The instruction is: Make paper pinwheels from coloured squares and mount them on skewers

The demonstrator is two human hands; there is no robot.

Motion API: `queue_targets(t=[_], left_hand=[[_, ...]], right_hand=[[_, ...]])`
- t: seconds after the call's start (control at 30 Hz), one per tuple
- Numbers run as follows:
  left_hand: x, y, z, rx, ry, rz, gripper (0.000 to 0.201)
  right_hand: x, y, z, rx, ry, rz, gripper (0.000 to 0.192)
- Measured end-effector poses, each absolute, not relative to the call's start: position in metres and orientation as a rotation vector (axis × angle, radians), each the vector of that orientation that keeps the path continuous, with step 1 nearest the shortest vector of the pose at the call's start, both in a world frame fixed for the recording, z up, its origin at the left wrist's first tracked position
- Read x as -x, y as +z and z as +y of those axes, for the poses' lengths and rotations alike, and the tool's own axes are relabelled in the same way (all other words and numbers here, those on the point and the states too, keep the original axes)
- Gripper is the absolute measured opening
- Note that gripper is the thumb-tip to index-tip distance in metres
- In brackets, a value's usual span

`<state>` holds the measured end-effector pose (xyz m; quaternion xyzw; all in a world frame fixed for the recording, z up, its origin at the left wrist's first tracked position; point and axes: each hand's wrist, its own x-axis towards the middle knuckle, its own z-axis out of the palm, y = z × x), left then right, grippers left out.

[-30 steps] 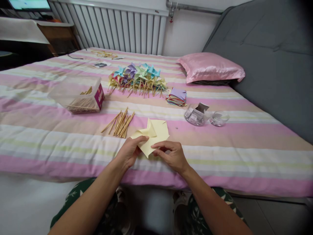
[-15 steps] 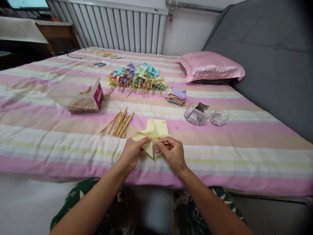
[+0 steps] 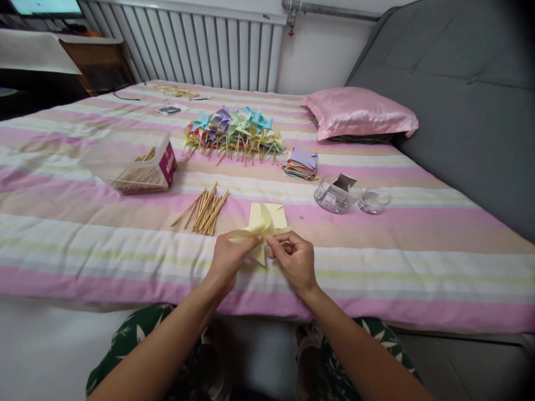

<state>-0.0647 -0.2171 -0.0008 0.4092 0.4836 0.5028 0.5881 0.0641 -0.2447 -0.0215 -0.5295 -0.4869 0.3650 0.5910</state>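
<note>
A pale yellow paper pinwheel with folded blades is held between my two hands, low over the bed. My left hand grips it from the left, with the thumb pressed near its centre. On the other side my right hand pinches the paper close to the middle with thumb and index finger. Anything small inside that pinch is hidden. Just behind lies a flat yellow paper square with a cut line at one corner. A tiny metallic piece rests on the sheet to the right.
Wooden sticks lie loose at the left, near a clear plastic box of more sticks. Finished pinwheels are piled behind. A stack of coloured paper, an open clear container and a round clear lid sit right.
My left thumb has shifted slightly right and inward on the pinwheel, and the left blade is now more covered by the hand. My right hand stays nearly in place.
</note>
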Motion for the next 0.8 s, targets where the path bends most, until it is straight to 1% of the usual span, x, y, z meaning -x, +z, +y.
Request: queue_targets(t=[0.3,0.8], left_hand=[[0.0631,-0.0029,-0.2180,-1.047,1.169,1.165,0.015],[0.0588,-0.0006,-0.2200,-0.942,1.143,1.095,0.019]], right_hand=[[-0.0652,-0.0248,-0.2441,1.265,0.821,-1.140,0.021],[-0.0653,-0.0253,-0.2445,1.295,0.842,-1.091,0.027]])
